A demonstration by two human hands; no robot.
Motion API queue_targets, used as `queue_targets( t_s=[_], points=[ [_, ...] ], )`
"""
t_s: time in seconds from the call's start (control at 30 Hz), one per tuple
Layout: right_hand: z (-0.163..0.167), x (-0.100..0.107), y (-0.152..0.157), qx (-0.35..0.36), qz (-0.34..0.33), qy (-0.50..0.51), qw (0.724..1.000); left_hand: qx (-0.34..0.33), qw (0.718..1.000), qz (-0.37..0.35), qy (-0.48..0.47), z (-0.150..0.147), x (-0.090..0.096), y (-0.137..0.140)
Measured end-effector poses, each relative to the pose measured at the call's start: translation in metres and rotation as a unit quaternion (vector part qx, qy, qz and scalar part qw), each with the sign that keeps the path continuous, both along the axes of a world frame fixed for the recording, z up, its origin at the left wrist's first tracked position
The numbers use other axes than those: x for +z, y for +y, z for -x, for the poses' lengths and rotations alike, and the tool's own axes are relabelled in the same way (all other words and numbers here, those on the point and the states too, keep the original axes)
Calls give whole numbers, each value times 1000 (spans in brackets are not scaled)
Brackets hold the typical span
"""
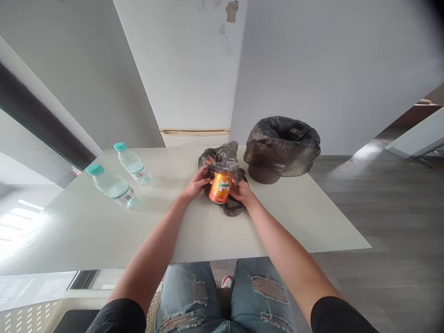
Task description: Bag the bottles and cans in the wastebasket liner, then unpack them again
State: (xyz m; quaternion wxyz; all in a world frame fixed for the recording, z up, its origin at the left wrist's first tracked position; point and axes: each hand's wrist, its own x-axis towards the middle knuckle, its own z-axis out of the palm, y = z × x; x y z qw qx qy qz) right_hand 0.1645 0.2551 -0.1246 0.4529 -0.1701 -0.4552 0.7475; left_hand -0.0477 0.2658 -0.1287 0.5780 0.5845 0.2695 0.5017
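An orange Mirinda soda can (pixel 221 188) tilts at the mouth of a crumpled black plastic bag (pixel 226 155) on the white table. My right hand (pixel 241 190) grips the can's right side, its fingers partly hidden behind the can and the bag. On the other side, my left hand (pixel 199 183) is closed on the bag's edge, its thumb close to the can. Something orange-red shows dimly through the bag above my left fingers. Part of the bag spreads on the table beneath the can.
A dark bin (pixel 264 175) lined with a black bag stands on the table (pixel 215 236) at the back right. Two clear bottles with teal caps, one nearer (pixel 114 187) and one farther (pixel 133 164), stand at the left. A wall rises behind the table.
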Motion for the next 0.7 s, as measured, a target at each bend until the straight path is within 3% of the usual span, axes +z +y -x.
queue_targets(
  t_s=[0.07,0.17,0.23,0.47,0.7],
  points=[
    [1,-4,2,-43,5,20,999,4,999,0,-33,0,2,0],
    [3,-10,6,-102,9,38,994,95,994,-40,-44,1,2,2],
    [4,-11,7,-107,1,41,993,115,991,-42,-55,3,2,3],
    [11,-2,6,-80,-29,-28,996,-92,994,21,-52,1,6,-8],
    [13,-19,14,-181,-103,-158,965,-86,996,18,-23,1,6,-11]
  ],
)
